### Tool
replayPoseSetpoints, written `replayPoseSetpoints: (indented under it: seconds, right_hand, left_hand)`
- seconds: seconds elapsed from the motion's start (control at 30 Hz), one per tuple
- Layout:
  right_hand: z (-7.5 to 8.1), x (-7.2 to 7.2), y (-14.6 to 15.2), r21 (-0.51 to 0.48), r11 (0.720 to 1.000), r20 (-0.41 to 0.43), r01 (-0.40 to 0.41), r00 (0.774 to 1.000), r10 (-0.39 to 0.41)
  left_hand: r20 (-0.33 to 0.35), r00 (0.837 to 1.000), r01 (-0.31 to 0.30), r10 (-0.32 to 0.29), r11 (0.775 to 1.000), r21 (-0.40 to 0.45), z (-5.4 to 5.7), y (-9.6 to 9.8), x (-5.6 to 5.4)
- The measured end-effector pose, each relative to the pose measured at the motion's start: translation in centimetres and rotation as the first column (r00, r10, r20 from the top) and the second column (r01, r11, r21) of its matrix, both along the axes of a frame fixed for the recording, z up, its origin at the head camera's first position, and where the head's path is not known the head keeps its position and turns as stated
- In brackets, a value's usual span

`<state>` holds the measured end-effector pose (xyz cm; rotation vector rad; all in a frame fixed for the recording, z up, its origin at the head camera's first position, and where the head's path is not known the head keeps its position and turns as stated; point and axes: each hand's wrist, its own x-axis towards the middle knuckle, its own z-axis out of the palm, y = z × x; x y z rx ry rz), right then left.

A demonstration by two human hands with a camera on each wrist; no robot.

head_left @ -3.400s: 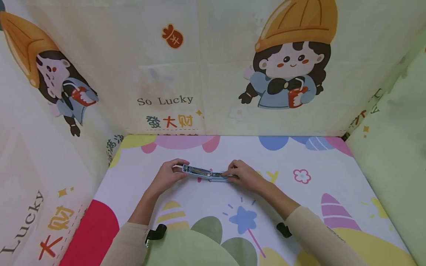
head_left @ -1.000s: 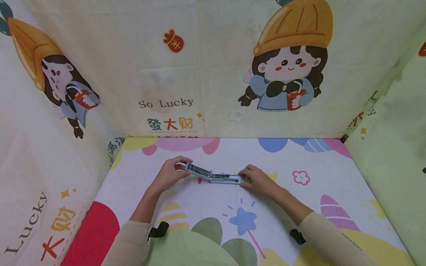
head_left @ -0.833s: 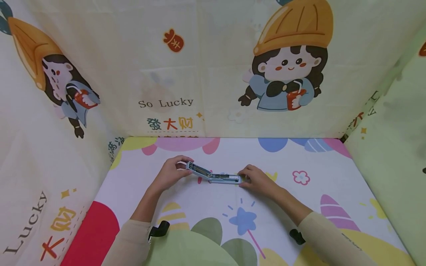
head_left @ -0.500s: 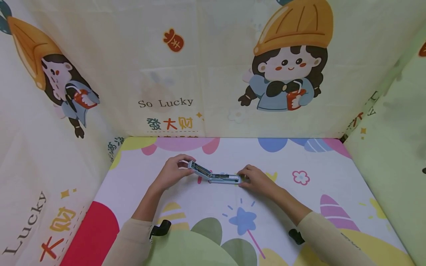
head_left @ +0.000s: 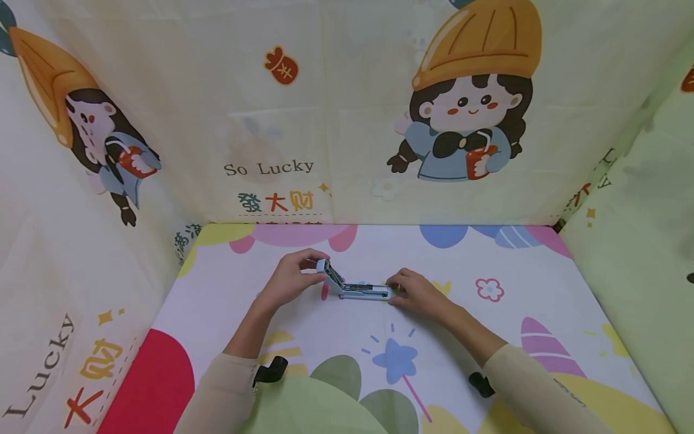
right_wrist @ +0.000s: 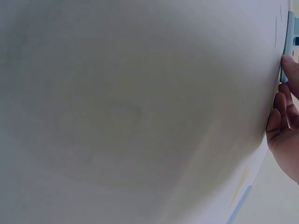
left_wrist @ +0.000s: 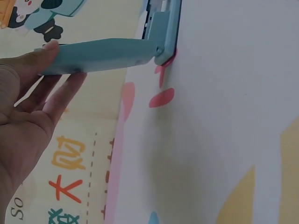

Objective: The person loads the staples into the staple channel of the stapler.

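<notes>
A light blue stapler (head_left: 365, 293) lies unfolded in the middle of the table, its base flat and its top arm tilted steeply up to the left. My left hand (head_left: 295, 277) pinches the raised end of that arm between thumb and fingers; the left wrist view shows the same grip on the stapler's smooth blue cover (left_wrist: 100, 56). At the base's right end, my right hand (head_left: 420, 293) holds the stapler between thumb and fingers. Only part of my right hand (right_wrist: 285, 126) shows in the right wrist view, with its thumb against the blue base.
The stapler stands on a table (head_left: 455, 325) covered with a colourful printed cloth. Cream cloth walls (head_left: 358, 120) with cartoon prints close off the back and both sides. Black devices (head_left: 271, 369) are strapped at both wrists.
My right hand has drawn back from the stapler's inside to the base's right end. My left hand has swung the top arm upward and to the right, raising it more steeply.
</notes>
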<state>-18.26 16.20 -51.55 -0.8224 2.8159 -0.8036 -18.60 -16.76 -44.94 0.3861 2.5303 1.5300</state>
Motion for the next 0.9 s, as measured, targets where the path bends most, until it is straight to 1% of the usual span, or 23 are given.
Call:
replayPoseSetpoints:
  seconds: [0.23,0.3,0.37,0.53,0.7,0.9]
  right_hand:
    - [0.0,-0.1,-0.1,0.010,1.000,0.023,0.013,1.000,-0.013]
    - [-0.1,-0.1,-0.1,0.012,1.000,0.029,0.016,0.999,-0.016]
    - [-0.1,-0.2,-0.1,0.012,1.000,0.034,0.018,0.999,-0.018]
    - [0.0,-0.2,0.0,0.002,1.000,0.053,0.021,0.998,-0.021]
    - [0.1,-0.2,0.0,-0.010,1.000,0.037,0.009,0.999,-0.009]
    - [0.2,-0.2,0.0,-0.006,1.000,0.050,0.015,0.999,-0.015]
  left_hand:
    - [-0.045,0.998,-0.041,0.043,0.998,0.041,-0.6,0.7,0.1]
    - [-0.046,0.998,-0.045,0.047,0.998,0.053,-0.7,0.9,0.1]
    - [-0.033,0.998,-0.050,0.052,0.997,0.065,-0.7,1.2,0.1]
    - [-0.014,0.999,-0.043,0.044,0.996,0.083,-0.7,1.8,0.1]
    - [-0.038,0.999,-0.030,0.034,0.996,0.089,-0.8,2.5,-0.1]
    - [-0.047,0.999,-0.022,0.026,0.997,0.079,-0.7,3.5,-0.1]
